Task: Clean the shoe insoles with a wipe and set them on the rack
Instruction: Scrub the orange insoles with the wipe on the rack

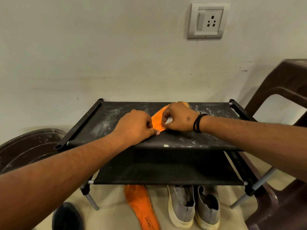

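Observation:
An orange insole [157, 119] lies on the top shelf of the black fabric rack [207, 140], mostly covered by both hands. My left hand [134, 126] has its fingers curled on the insole's near end. My right hand [178, 118] holds a white wipe [169, 121] against the insole; only a sliver of the wipe shows under the fingers. A second orange insole [141, 206] lies on the floor in front of the rack, beside a pair of grey slip-on shoes [193, 206].
The rack stands against a white wall with a switch and socket plate [206, 20]. A brown plastic chair [282, 113] is close on the right. A dark round basin [28, 150] sits at left, a dark shoe [68, 216] at bottom left. The rack's lower shelf [166, 170] is dusty.

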A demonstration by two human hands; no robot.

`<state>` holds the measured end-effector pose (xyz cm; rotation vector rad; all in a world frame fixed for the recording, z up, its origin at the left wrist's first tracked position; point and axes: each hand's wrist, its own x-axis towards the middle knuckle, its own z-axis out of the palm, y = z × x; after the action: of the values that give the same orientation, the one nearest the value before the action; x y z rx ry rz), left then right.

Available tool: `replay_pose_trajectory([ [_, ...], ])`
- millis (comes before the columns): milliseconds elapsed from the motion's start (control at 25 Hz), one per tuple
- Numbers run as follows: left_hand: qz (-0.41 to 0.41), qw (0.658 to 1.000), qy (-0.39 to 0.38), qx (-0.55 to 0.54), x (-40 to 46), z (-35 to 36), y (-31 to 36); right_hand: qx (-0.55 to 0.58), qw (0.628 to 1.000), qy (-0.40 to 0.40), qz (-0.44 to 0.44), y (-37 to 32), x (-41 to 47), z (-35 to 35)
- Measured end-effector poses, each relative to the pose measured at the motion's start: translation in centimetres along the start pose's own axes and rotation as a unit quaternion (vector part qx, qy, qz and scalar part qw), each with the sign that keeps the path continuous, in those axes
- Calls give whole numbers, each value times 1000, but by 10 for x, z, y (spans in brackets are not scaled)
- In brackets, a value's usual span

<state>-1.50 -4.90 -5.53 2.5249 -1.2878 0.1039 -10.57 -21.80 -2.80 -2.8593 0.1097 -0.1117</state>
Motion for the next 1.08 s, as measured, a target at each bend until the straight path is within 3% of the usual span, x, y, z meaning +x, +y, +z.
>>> replay_pose_trajectory([
  [120,0,1000,3,1,0,0,0,36,999,-15,6,2,0,0],
  [280,-5,1000,-3,7,0,-1,1,-30,998,36,47,21,8,-9],
  [400,-7,1000,-5,6,0,-1,1,-81,997,16,7,10,4,-6],
  [560,-5,1000,-2,11,0,-2,2,-64,997,-18,-47,-6,-1,1],
  [800,9,1000,-5,14,-1,-4,4,-124,992,16,17,18,6,-11],
  [960,11,1000,-6,14,-2,-4,3,-9,1000,-2,-15,-2,1,0],
  [1080,6,1000,-10,10,-1,-4,4,24,999,5,21,7,5,-3],
])
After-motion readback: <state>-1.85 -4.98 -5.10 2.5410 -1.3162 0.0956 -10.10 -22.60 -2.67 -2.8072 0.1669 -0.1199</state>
